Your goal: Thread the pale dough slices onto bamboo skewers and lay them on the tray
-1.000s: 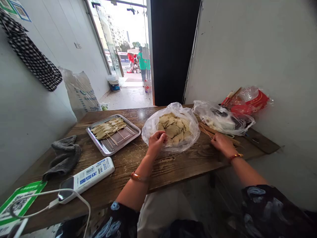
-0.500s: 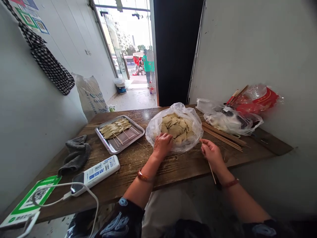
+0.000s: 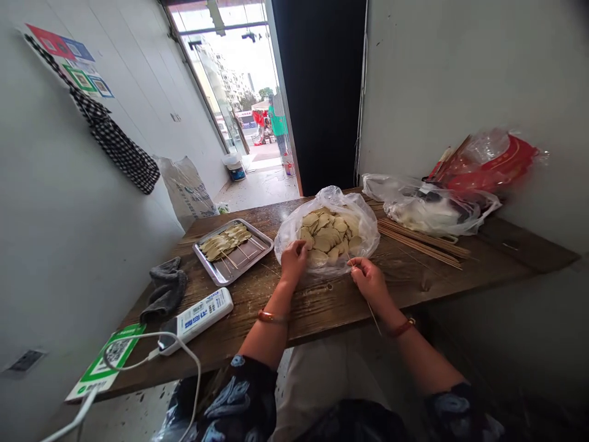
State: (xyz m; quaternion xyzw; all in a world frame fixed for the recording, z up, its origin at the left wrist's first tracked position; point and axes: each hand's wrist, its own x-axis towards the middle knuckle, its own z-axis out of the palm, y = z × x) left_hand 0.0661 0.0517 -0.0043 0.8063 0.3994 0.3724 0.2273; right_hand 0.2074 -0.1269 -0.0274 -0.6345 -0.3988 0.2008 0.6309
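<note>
Thin, round, yellowish slices that look like potato [image 3: 327,236] fill an open clear plastic bag [image 3: 367,222] in front of me. My left hand [image 3: 293,263] is at the bag's near left side, thumb and fingers pinched on the edge of a slice [image 3: 306,236]. Between the fingertips of my right hand [image 3: 369,280] is a thin wooden skewer [image 3: 374,318], its tip up beside the bag's near right rim and its other end slanting down past the table edge. On a metal tray [image 3: 219,277] to the left lie skewered slices [image 3: 225,242] in a row.
Loose skewers [image 3: 421,242] lie right of the bag, below crumpled plastic bags [image 3: 427,209] and red packaging [image 3: 501,162]. On the left are a grey cloth [image 3: 166,288], a white power bank [image 3: 202,316] with a cable, and a green QR-code card [image 3: 110,356]. Someone in green [image 3: 277,120] stands outside the doorway.
My right hand has brought the skewer leftward to the bag's near rim. My left hand has drawn slightly left and pinches a slice. The view has turned a little.
</note>
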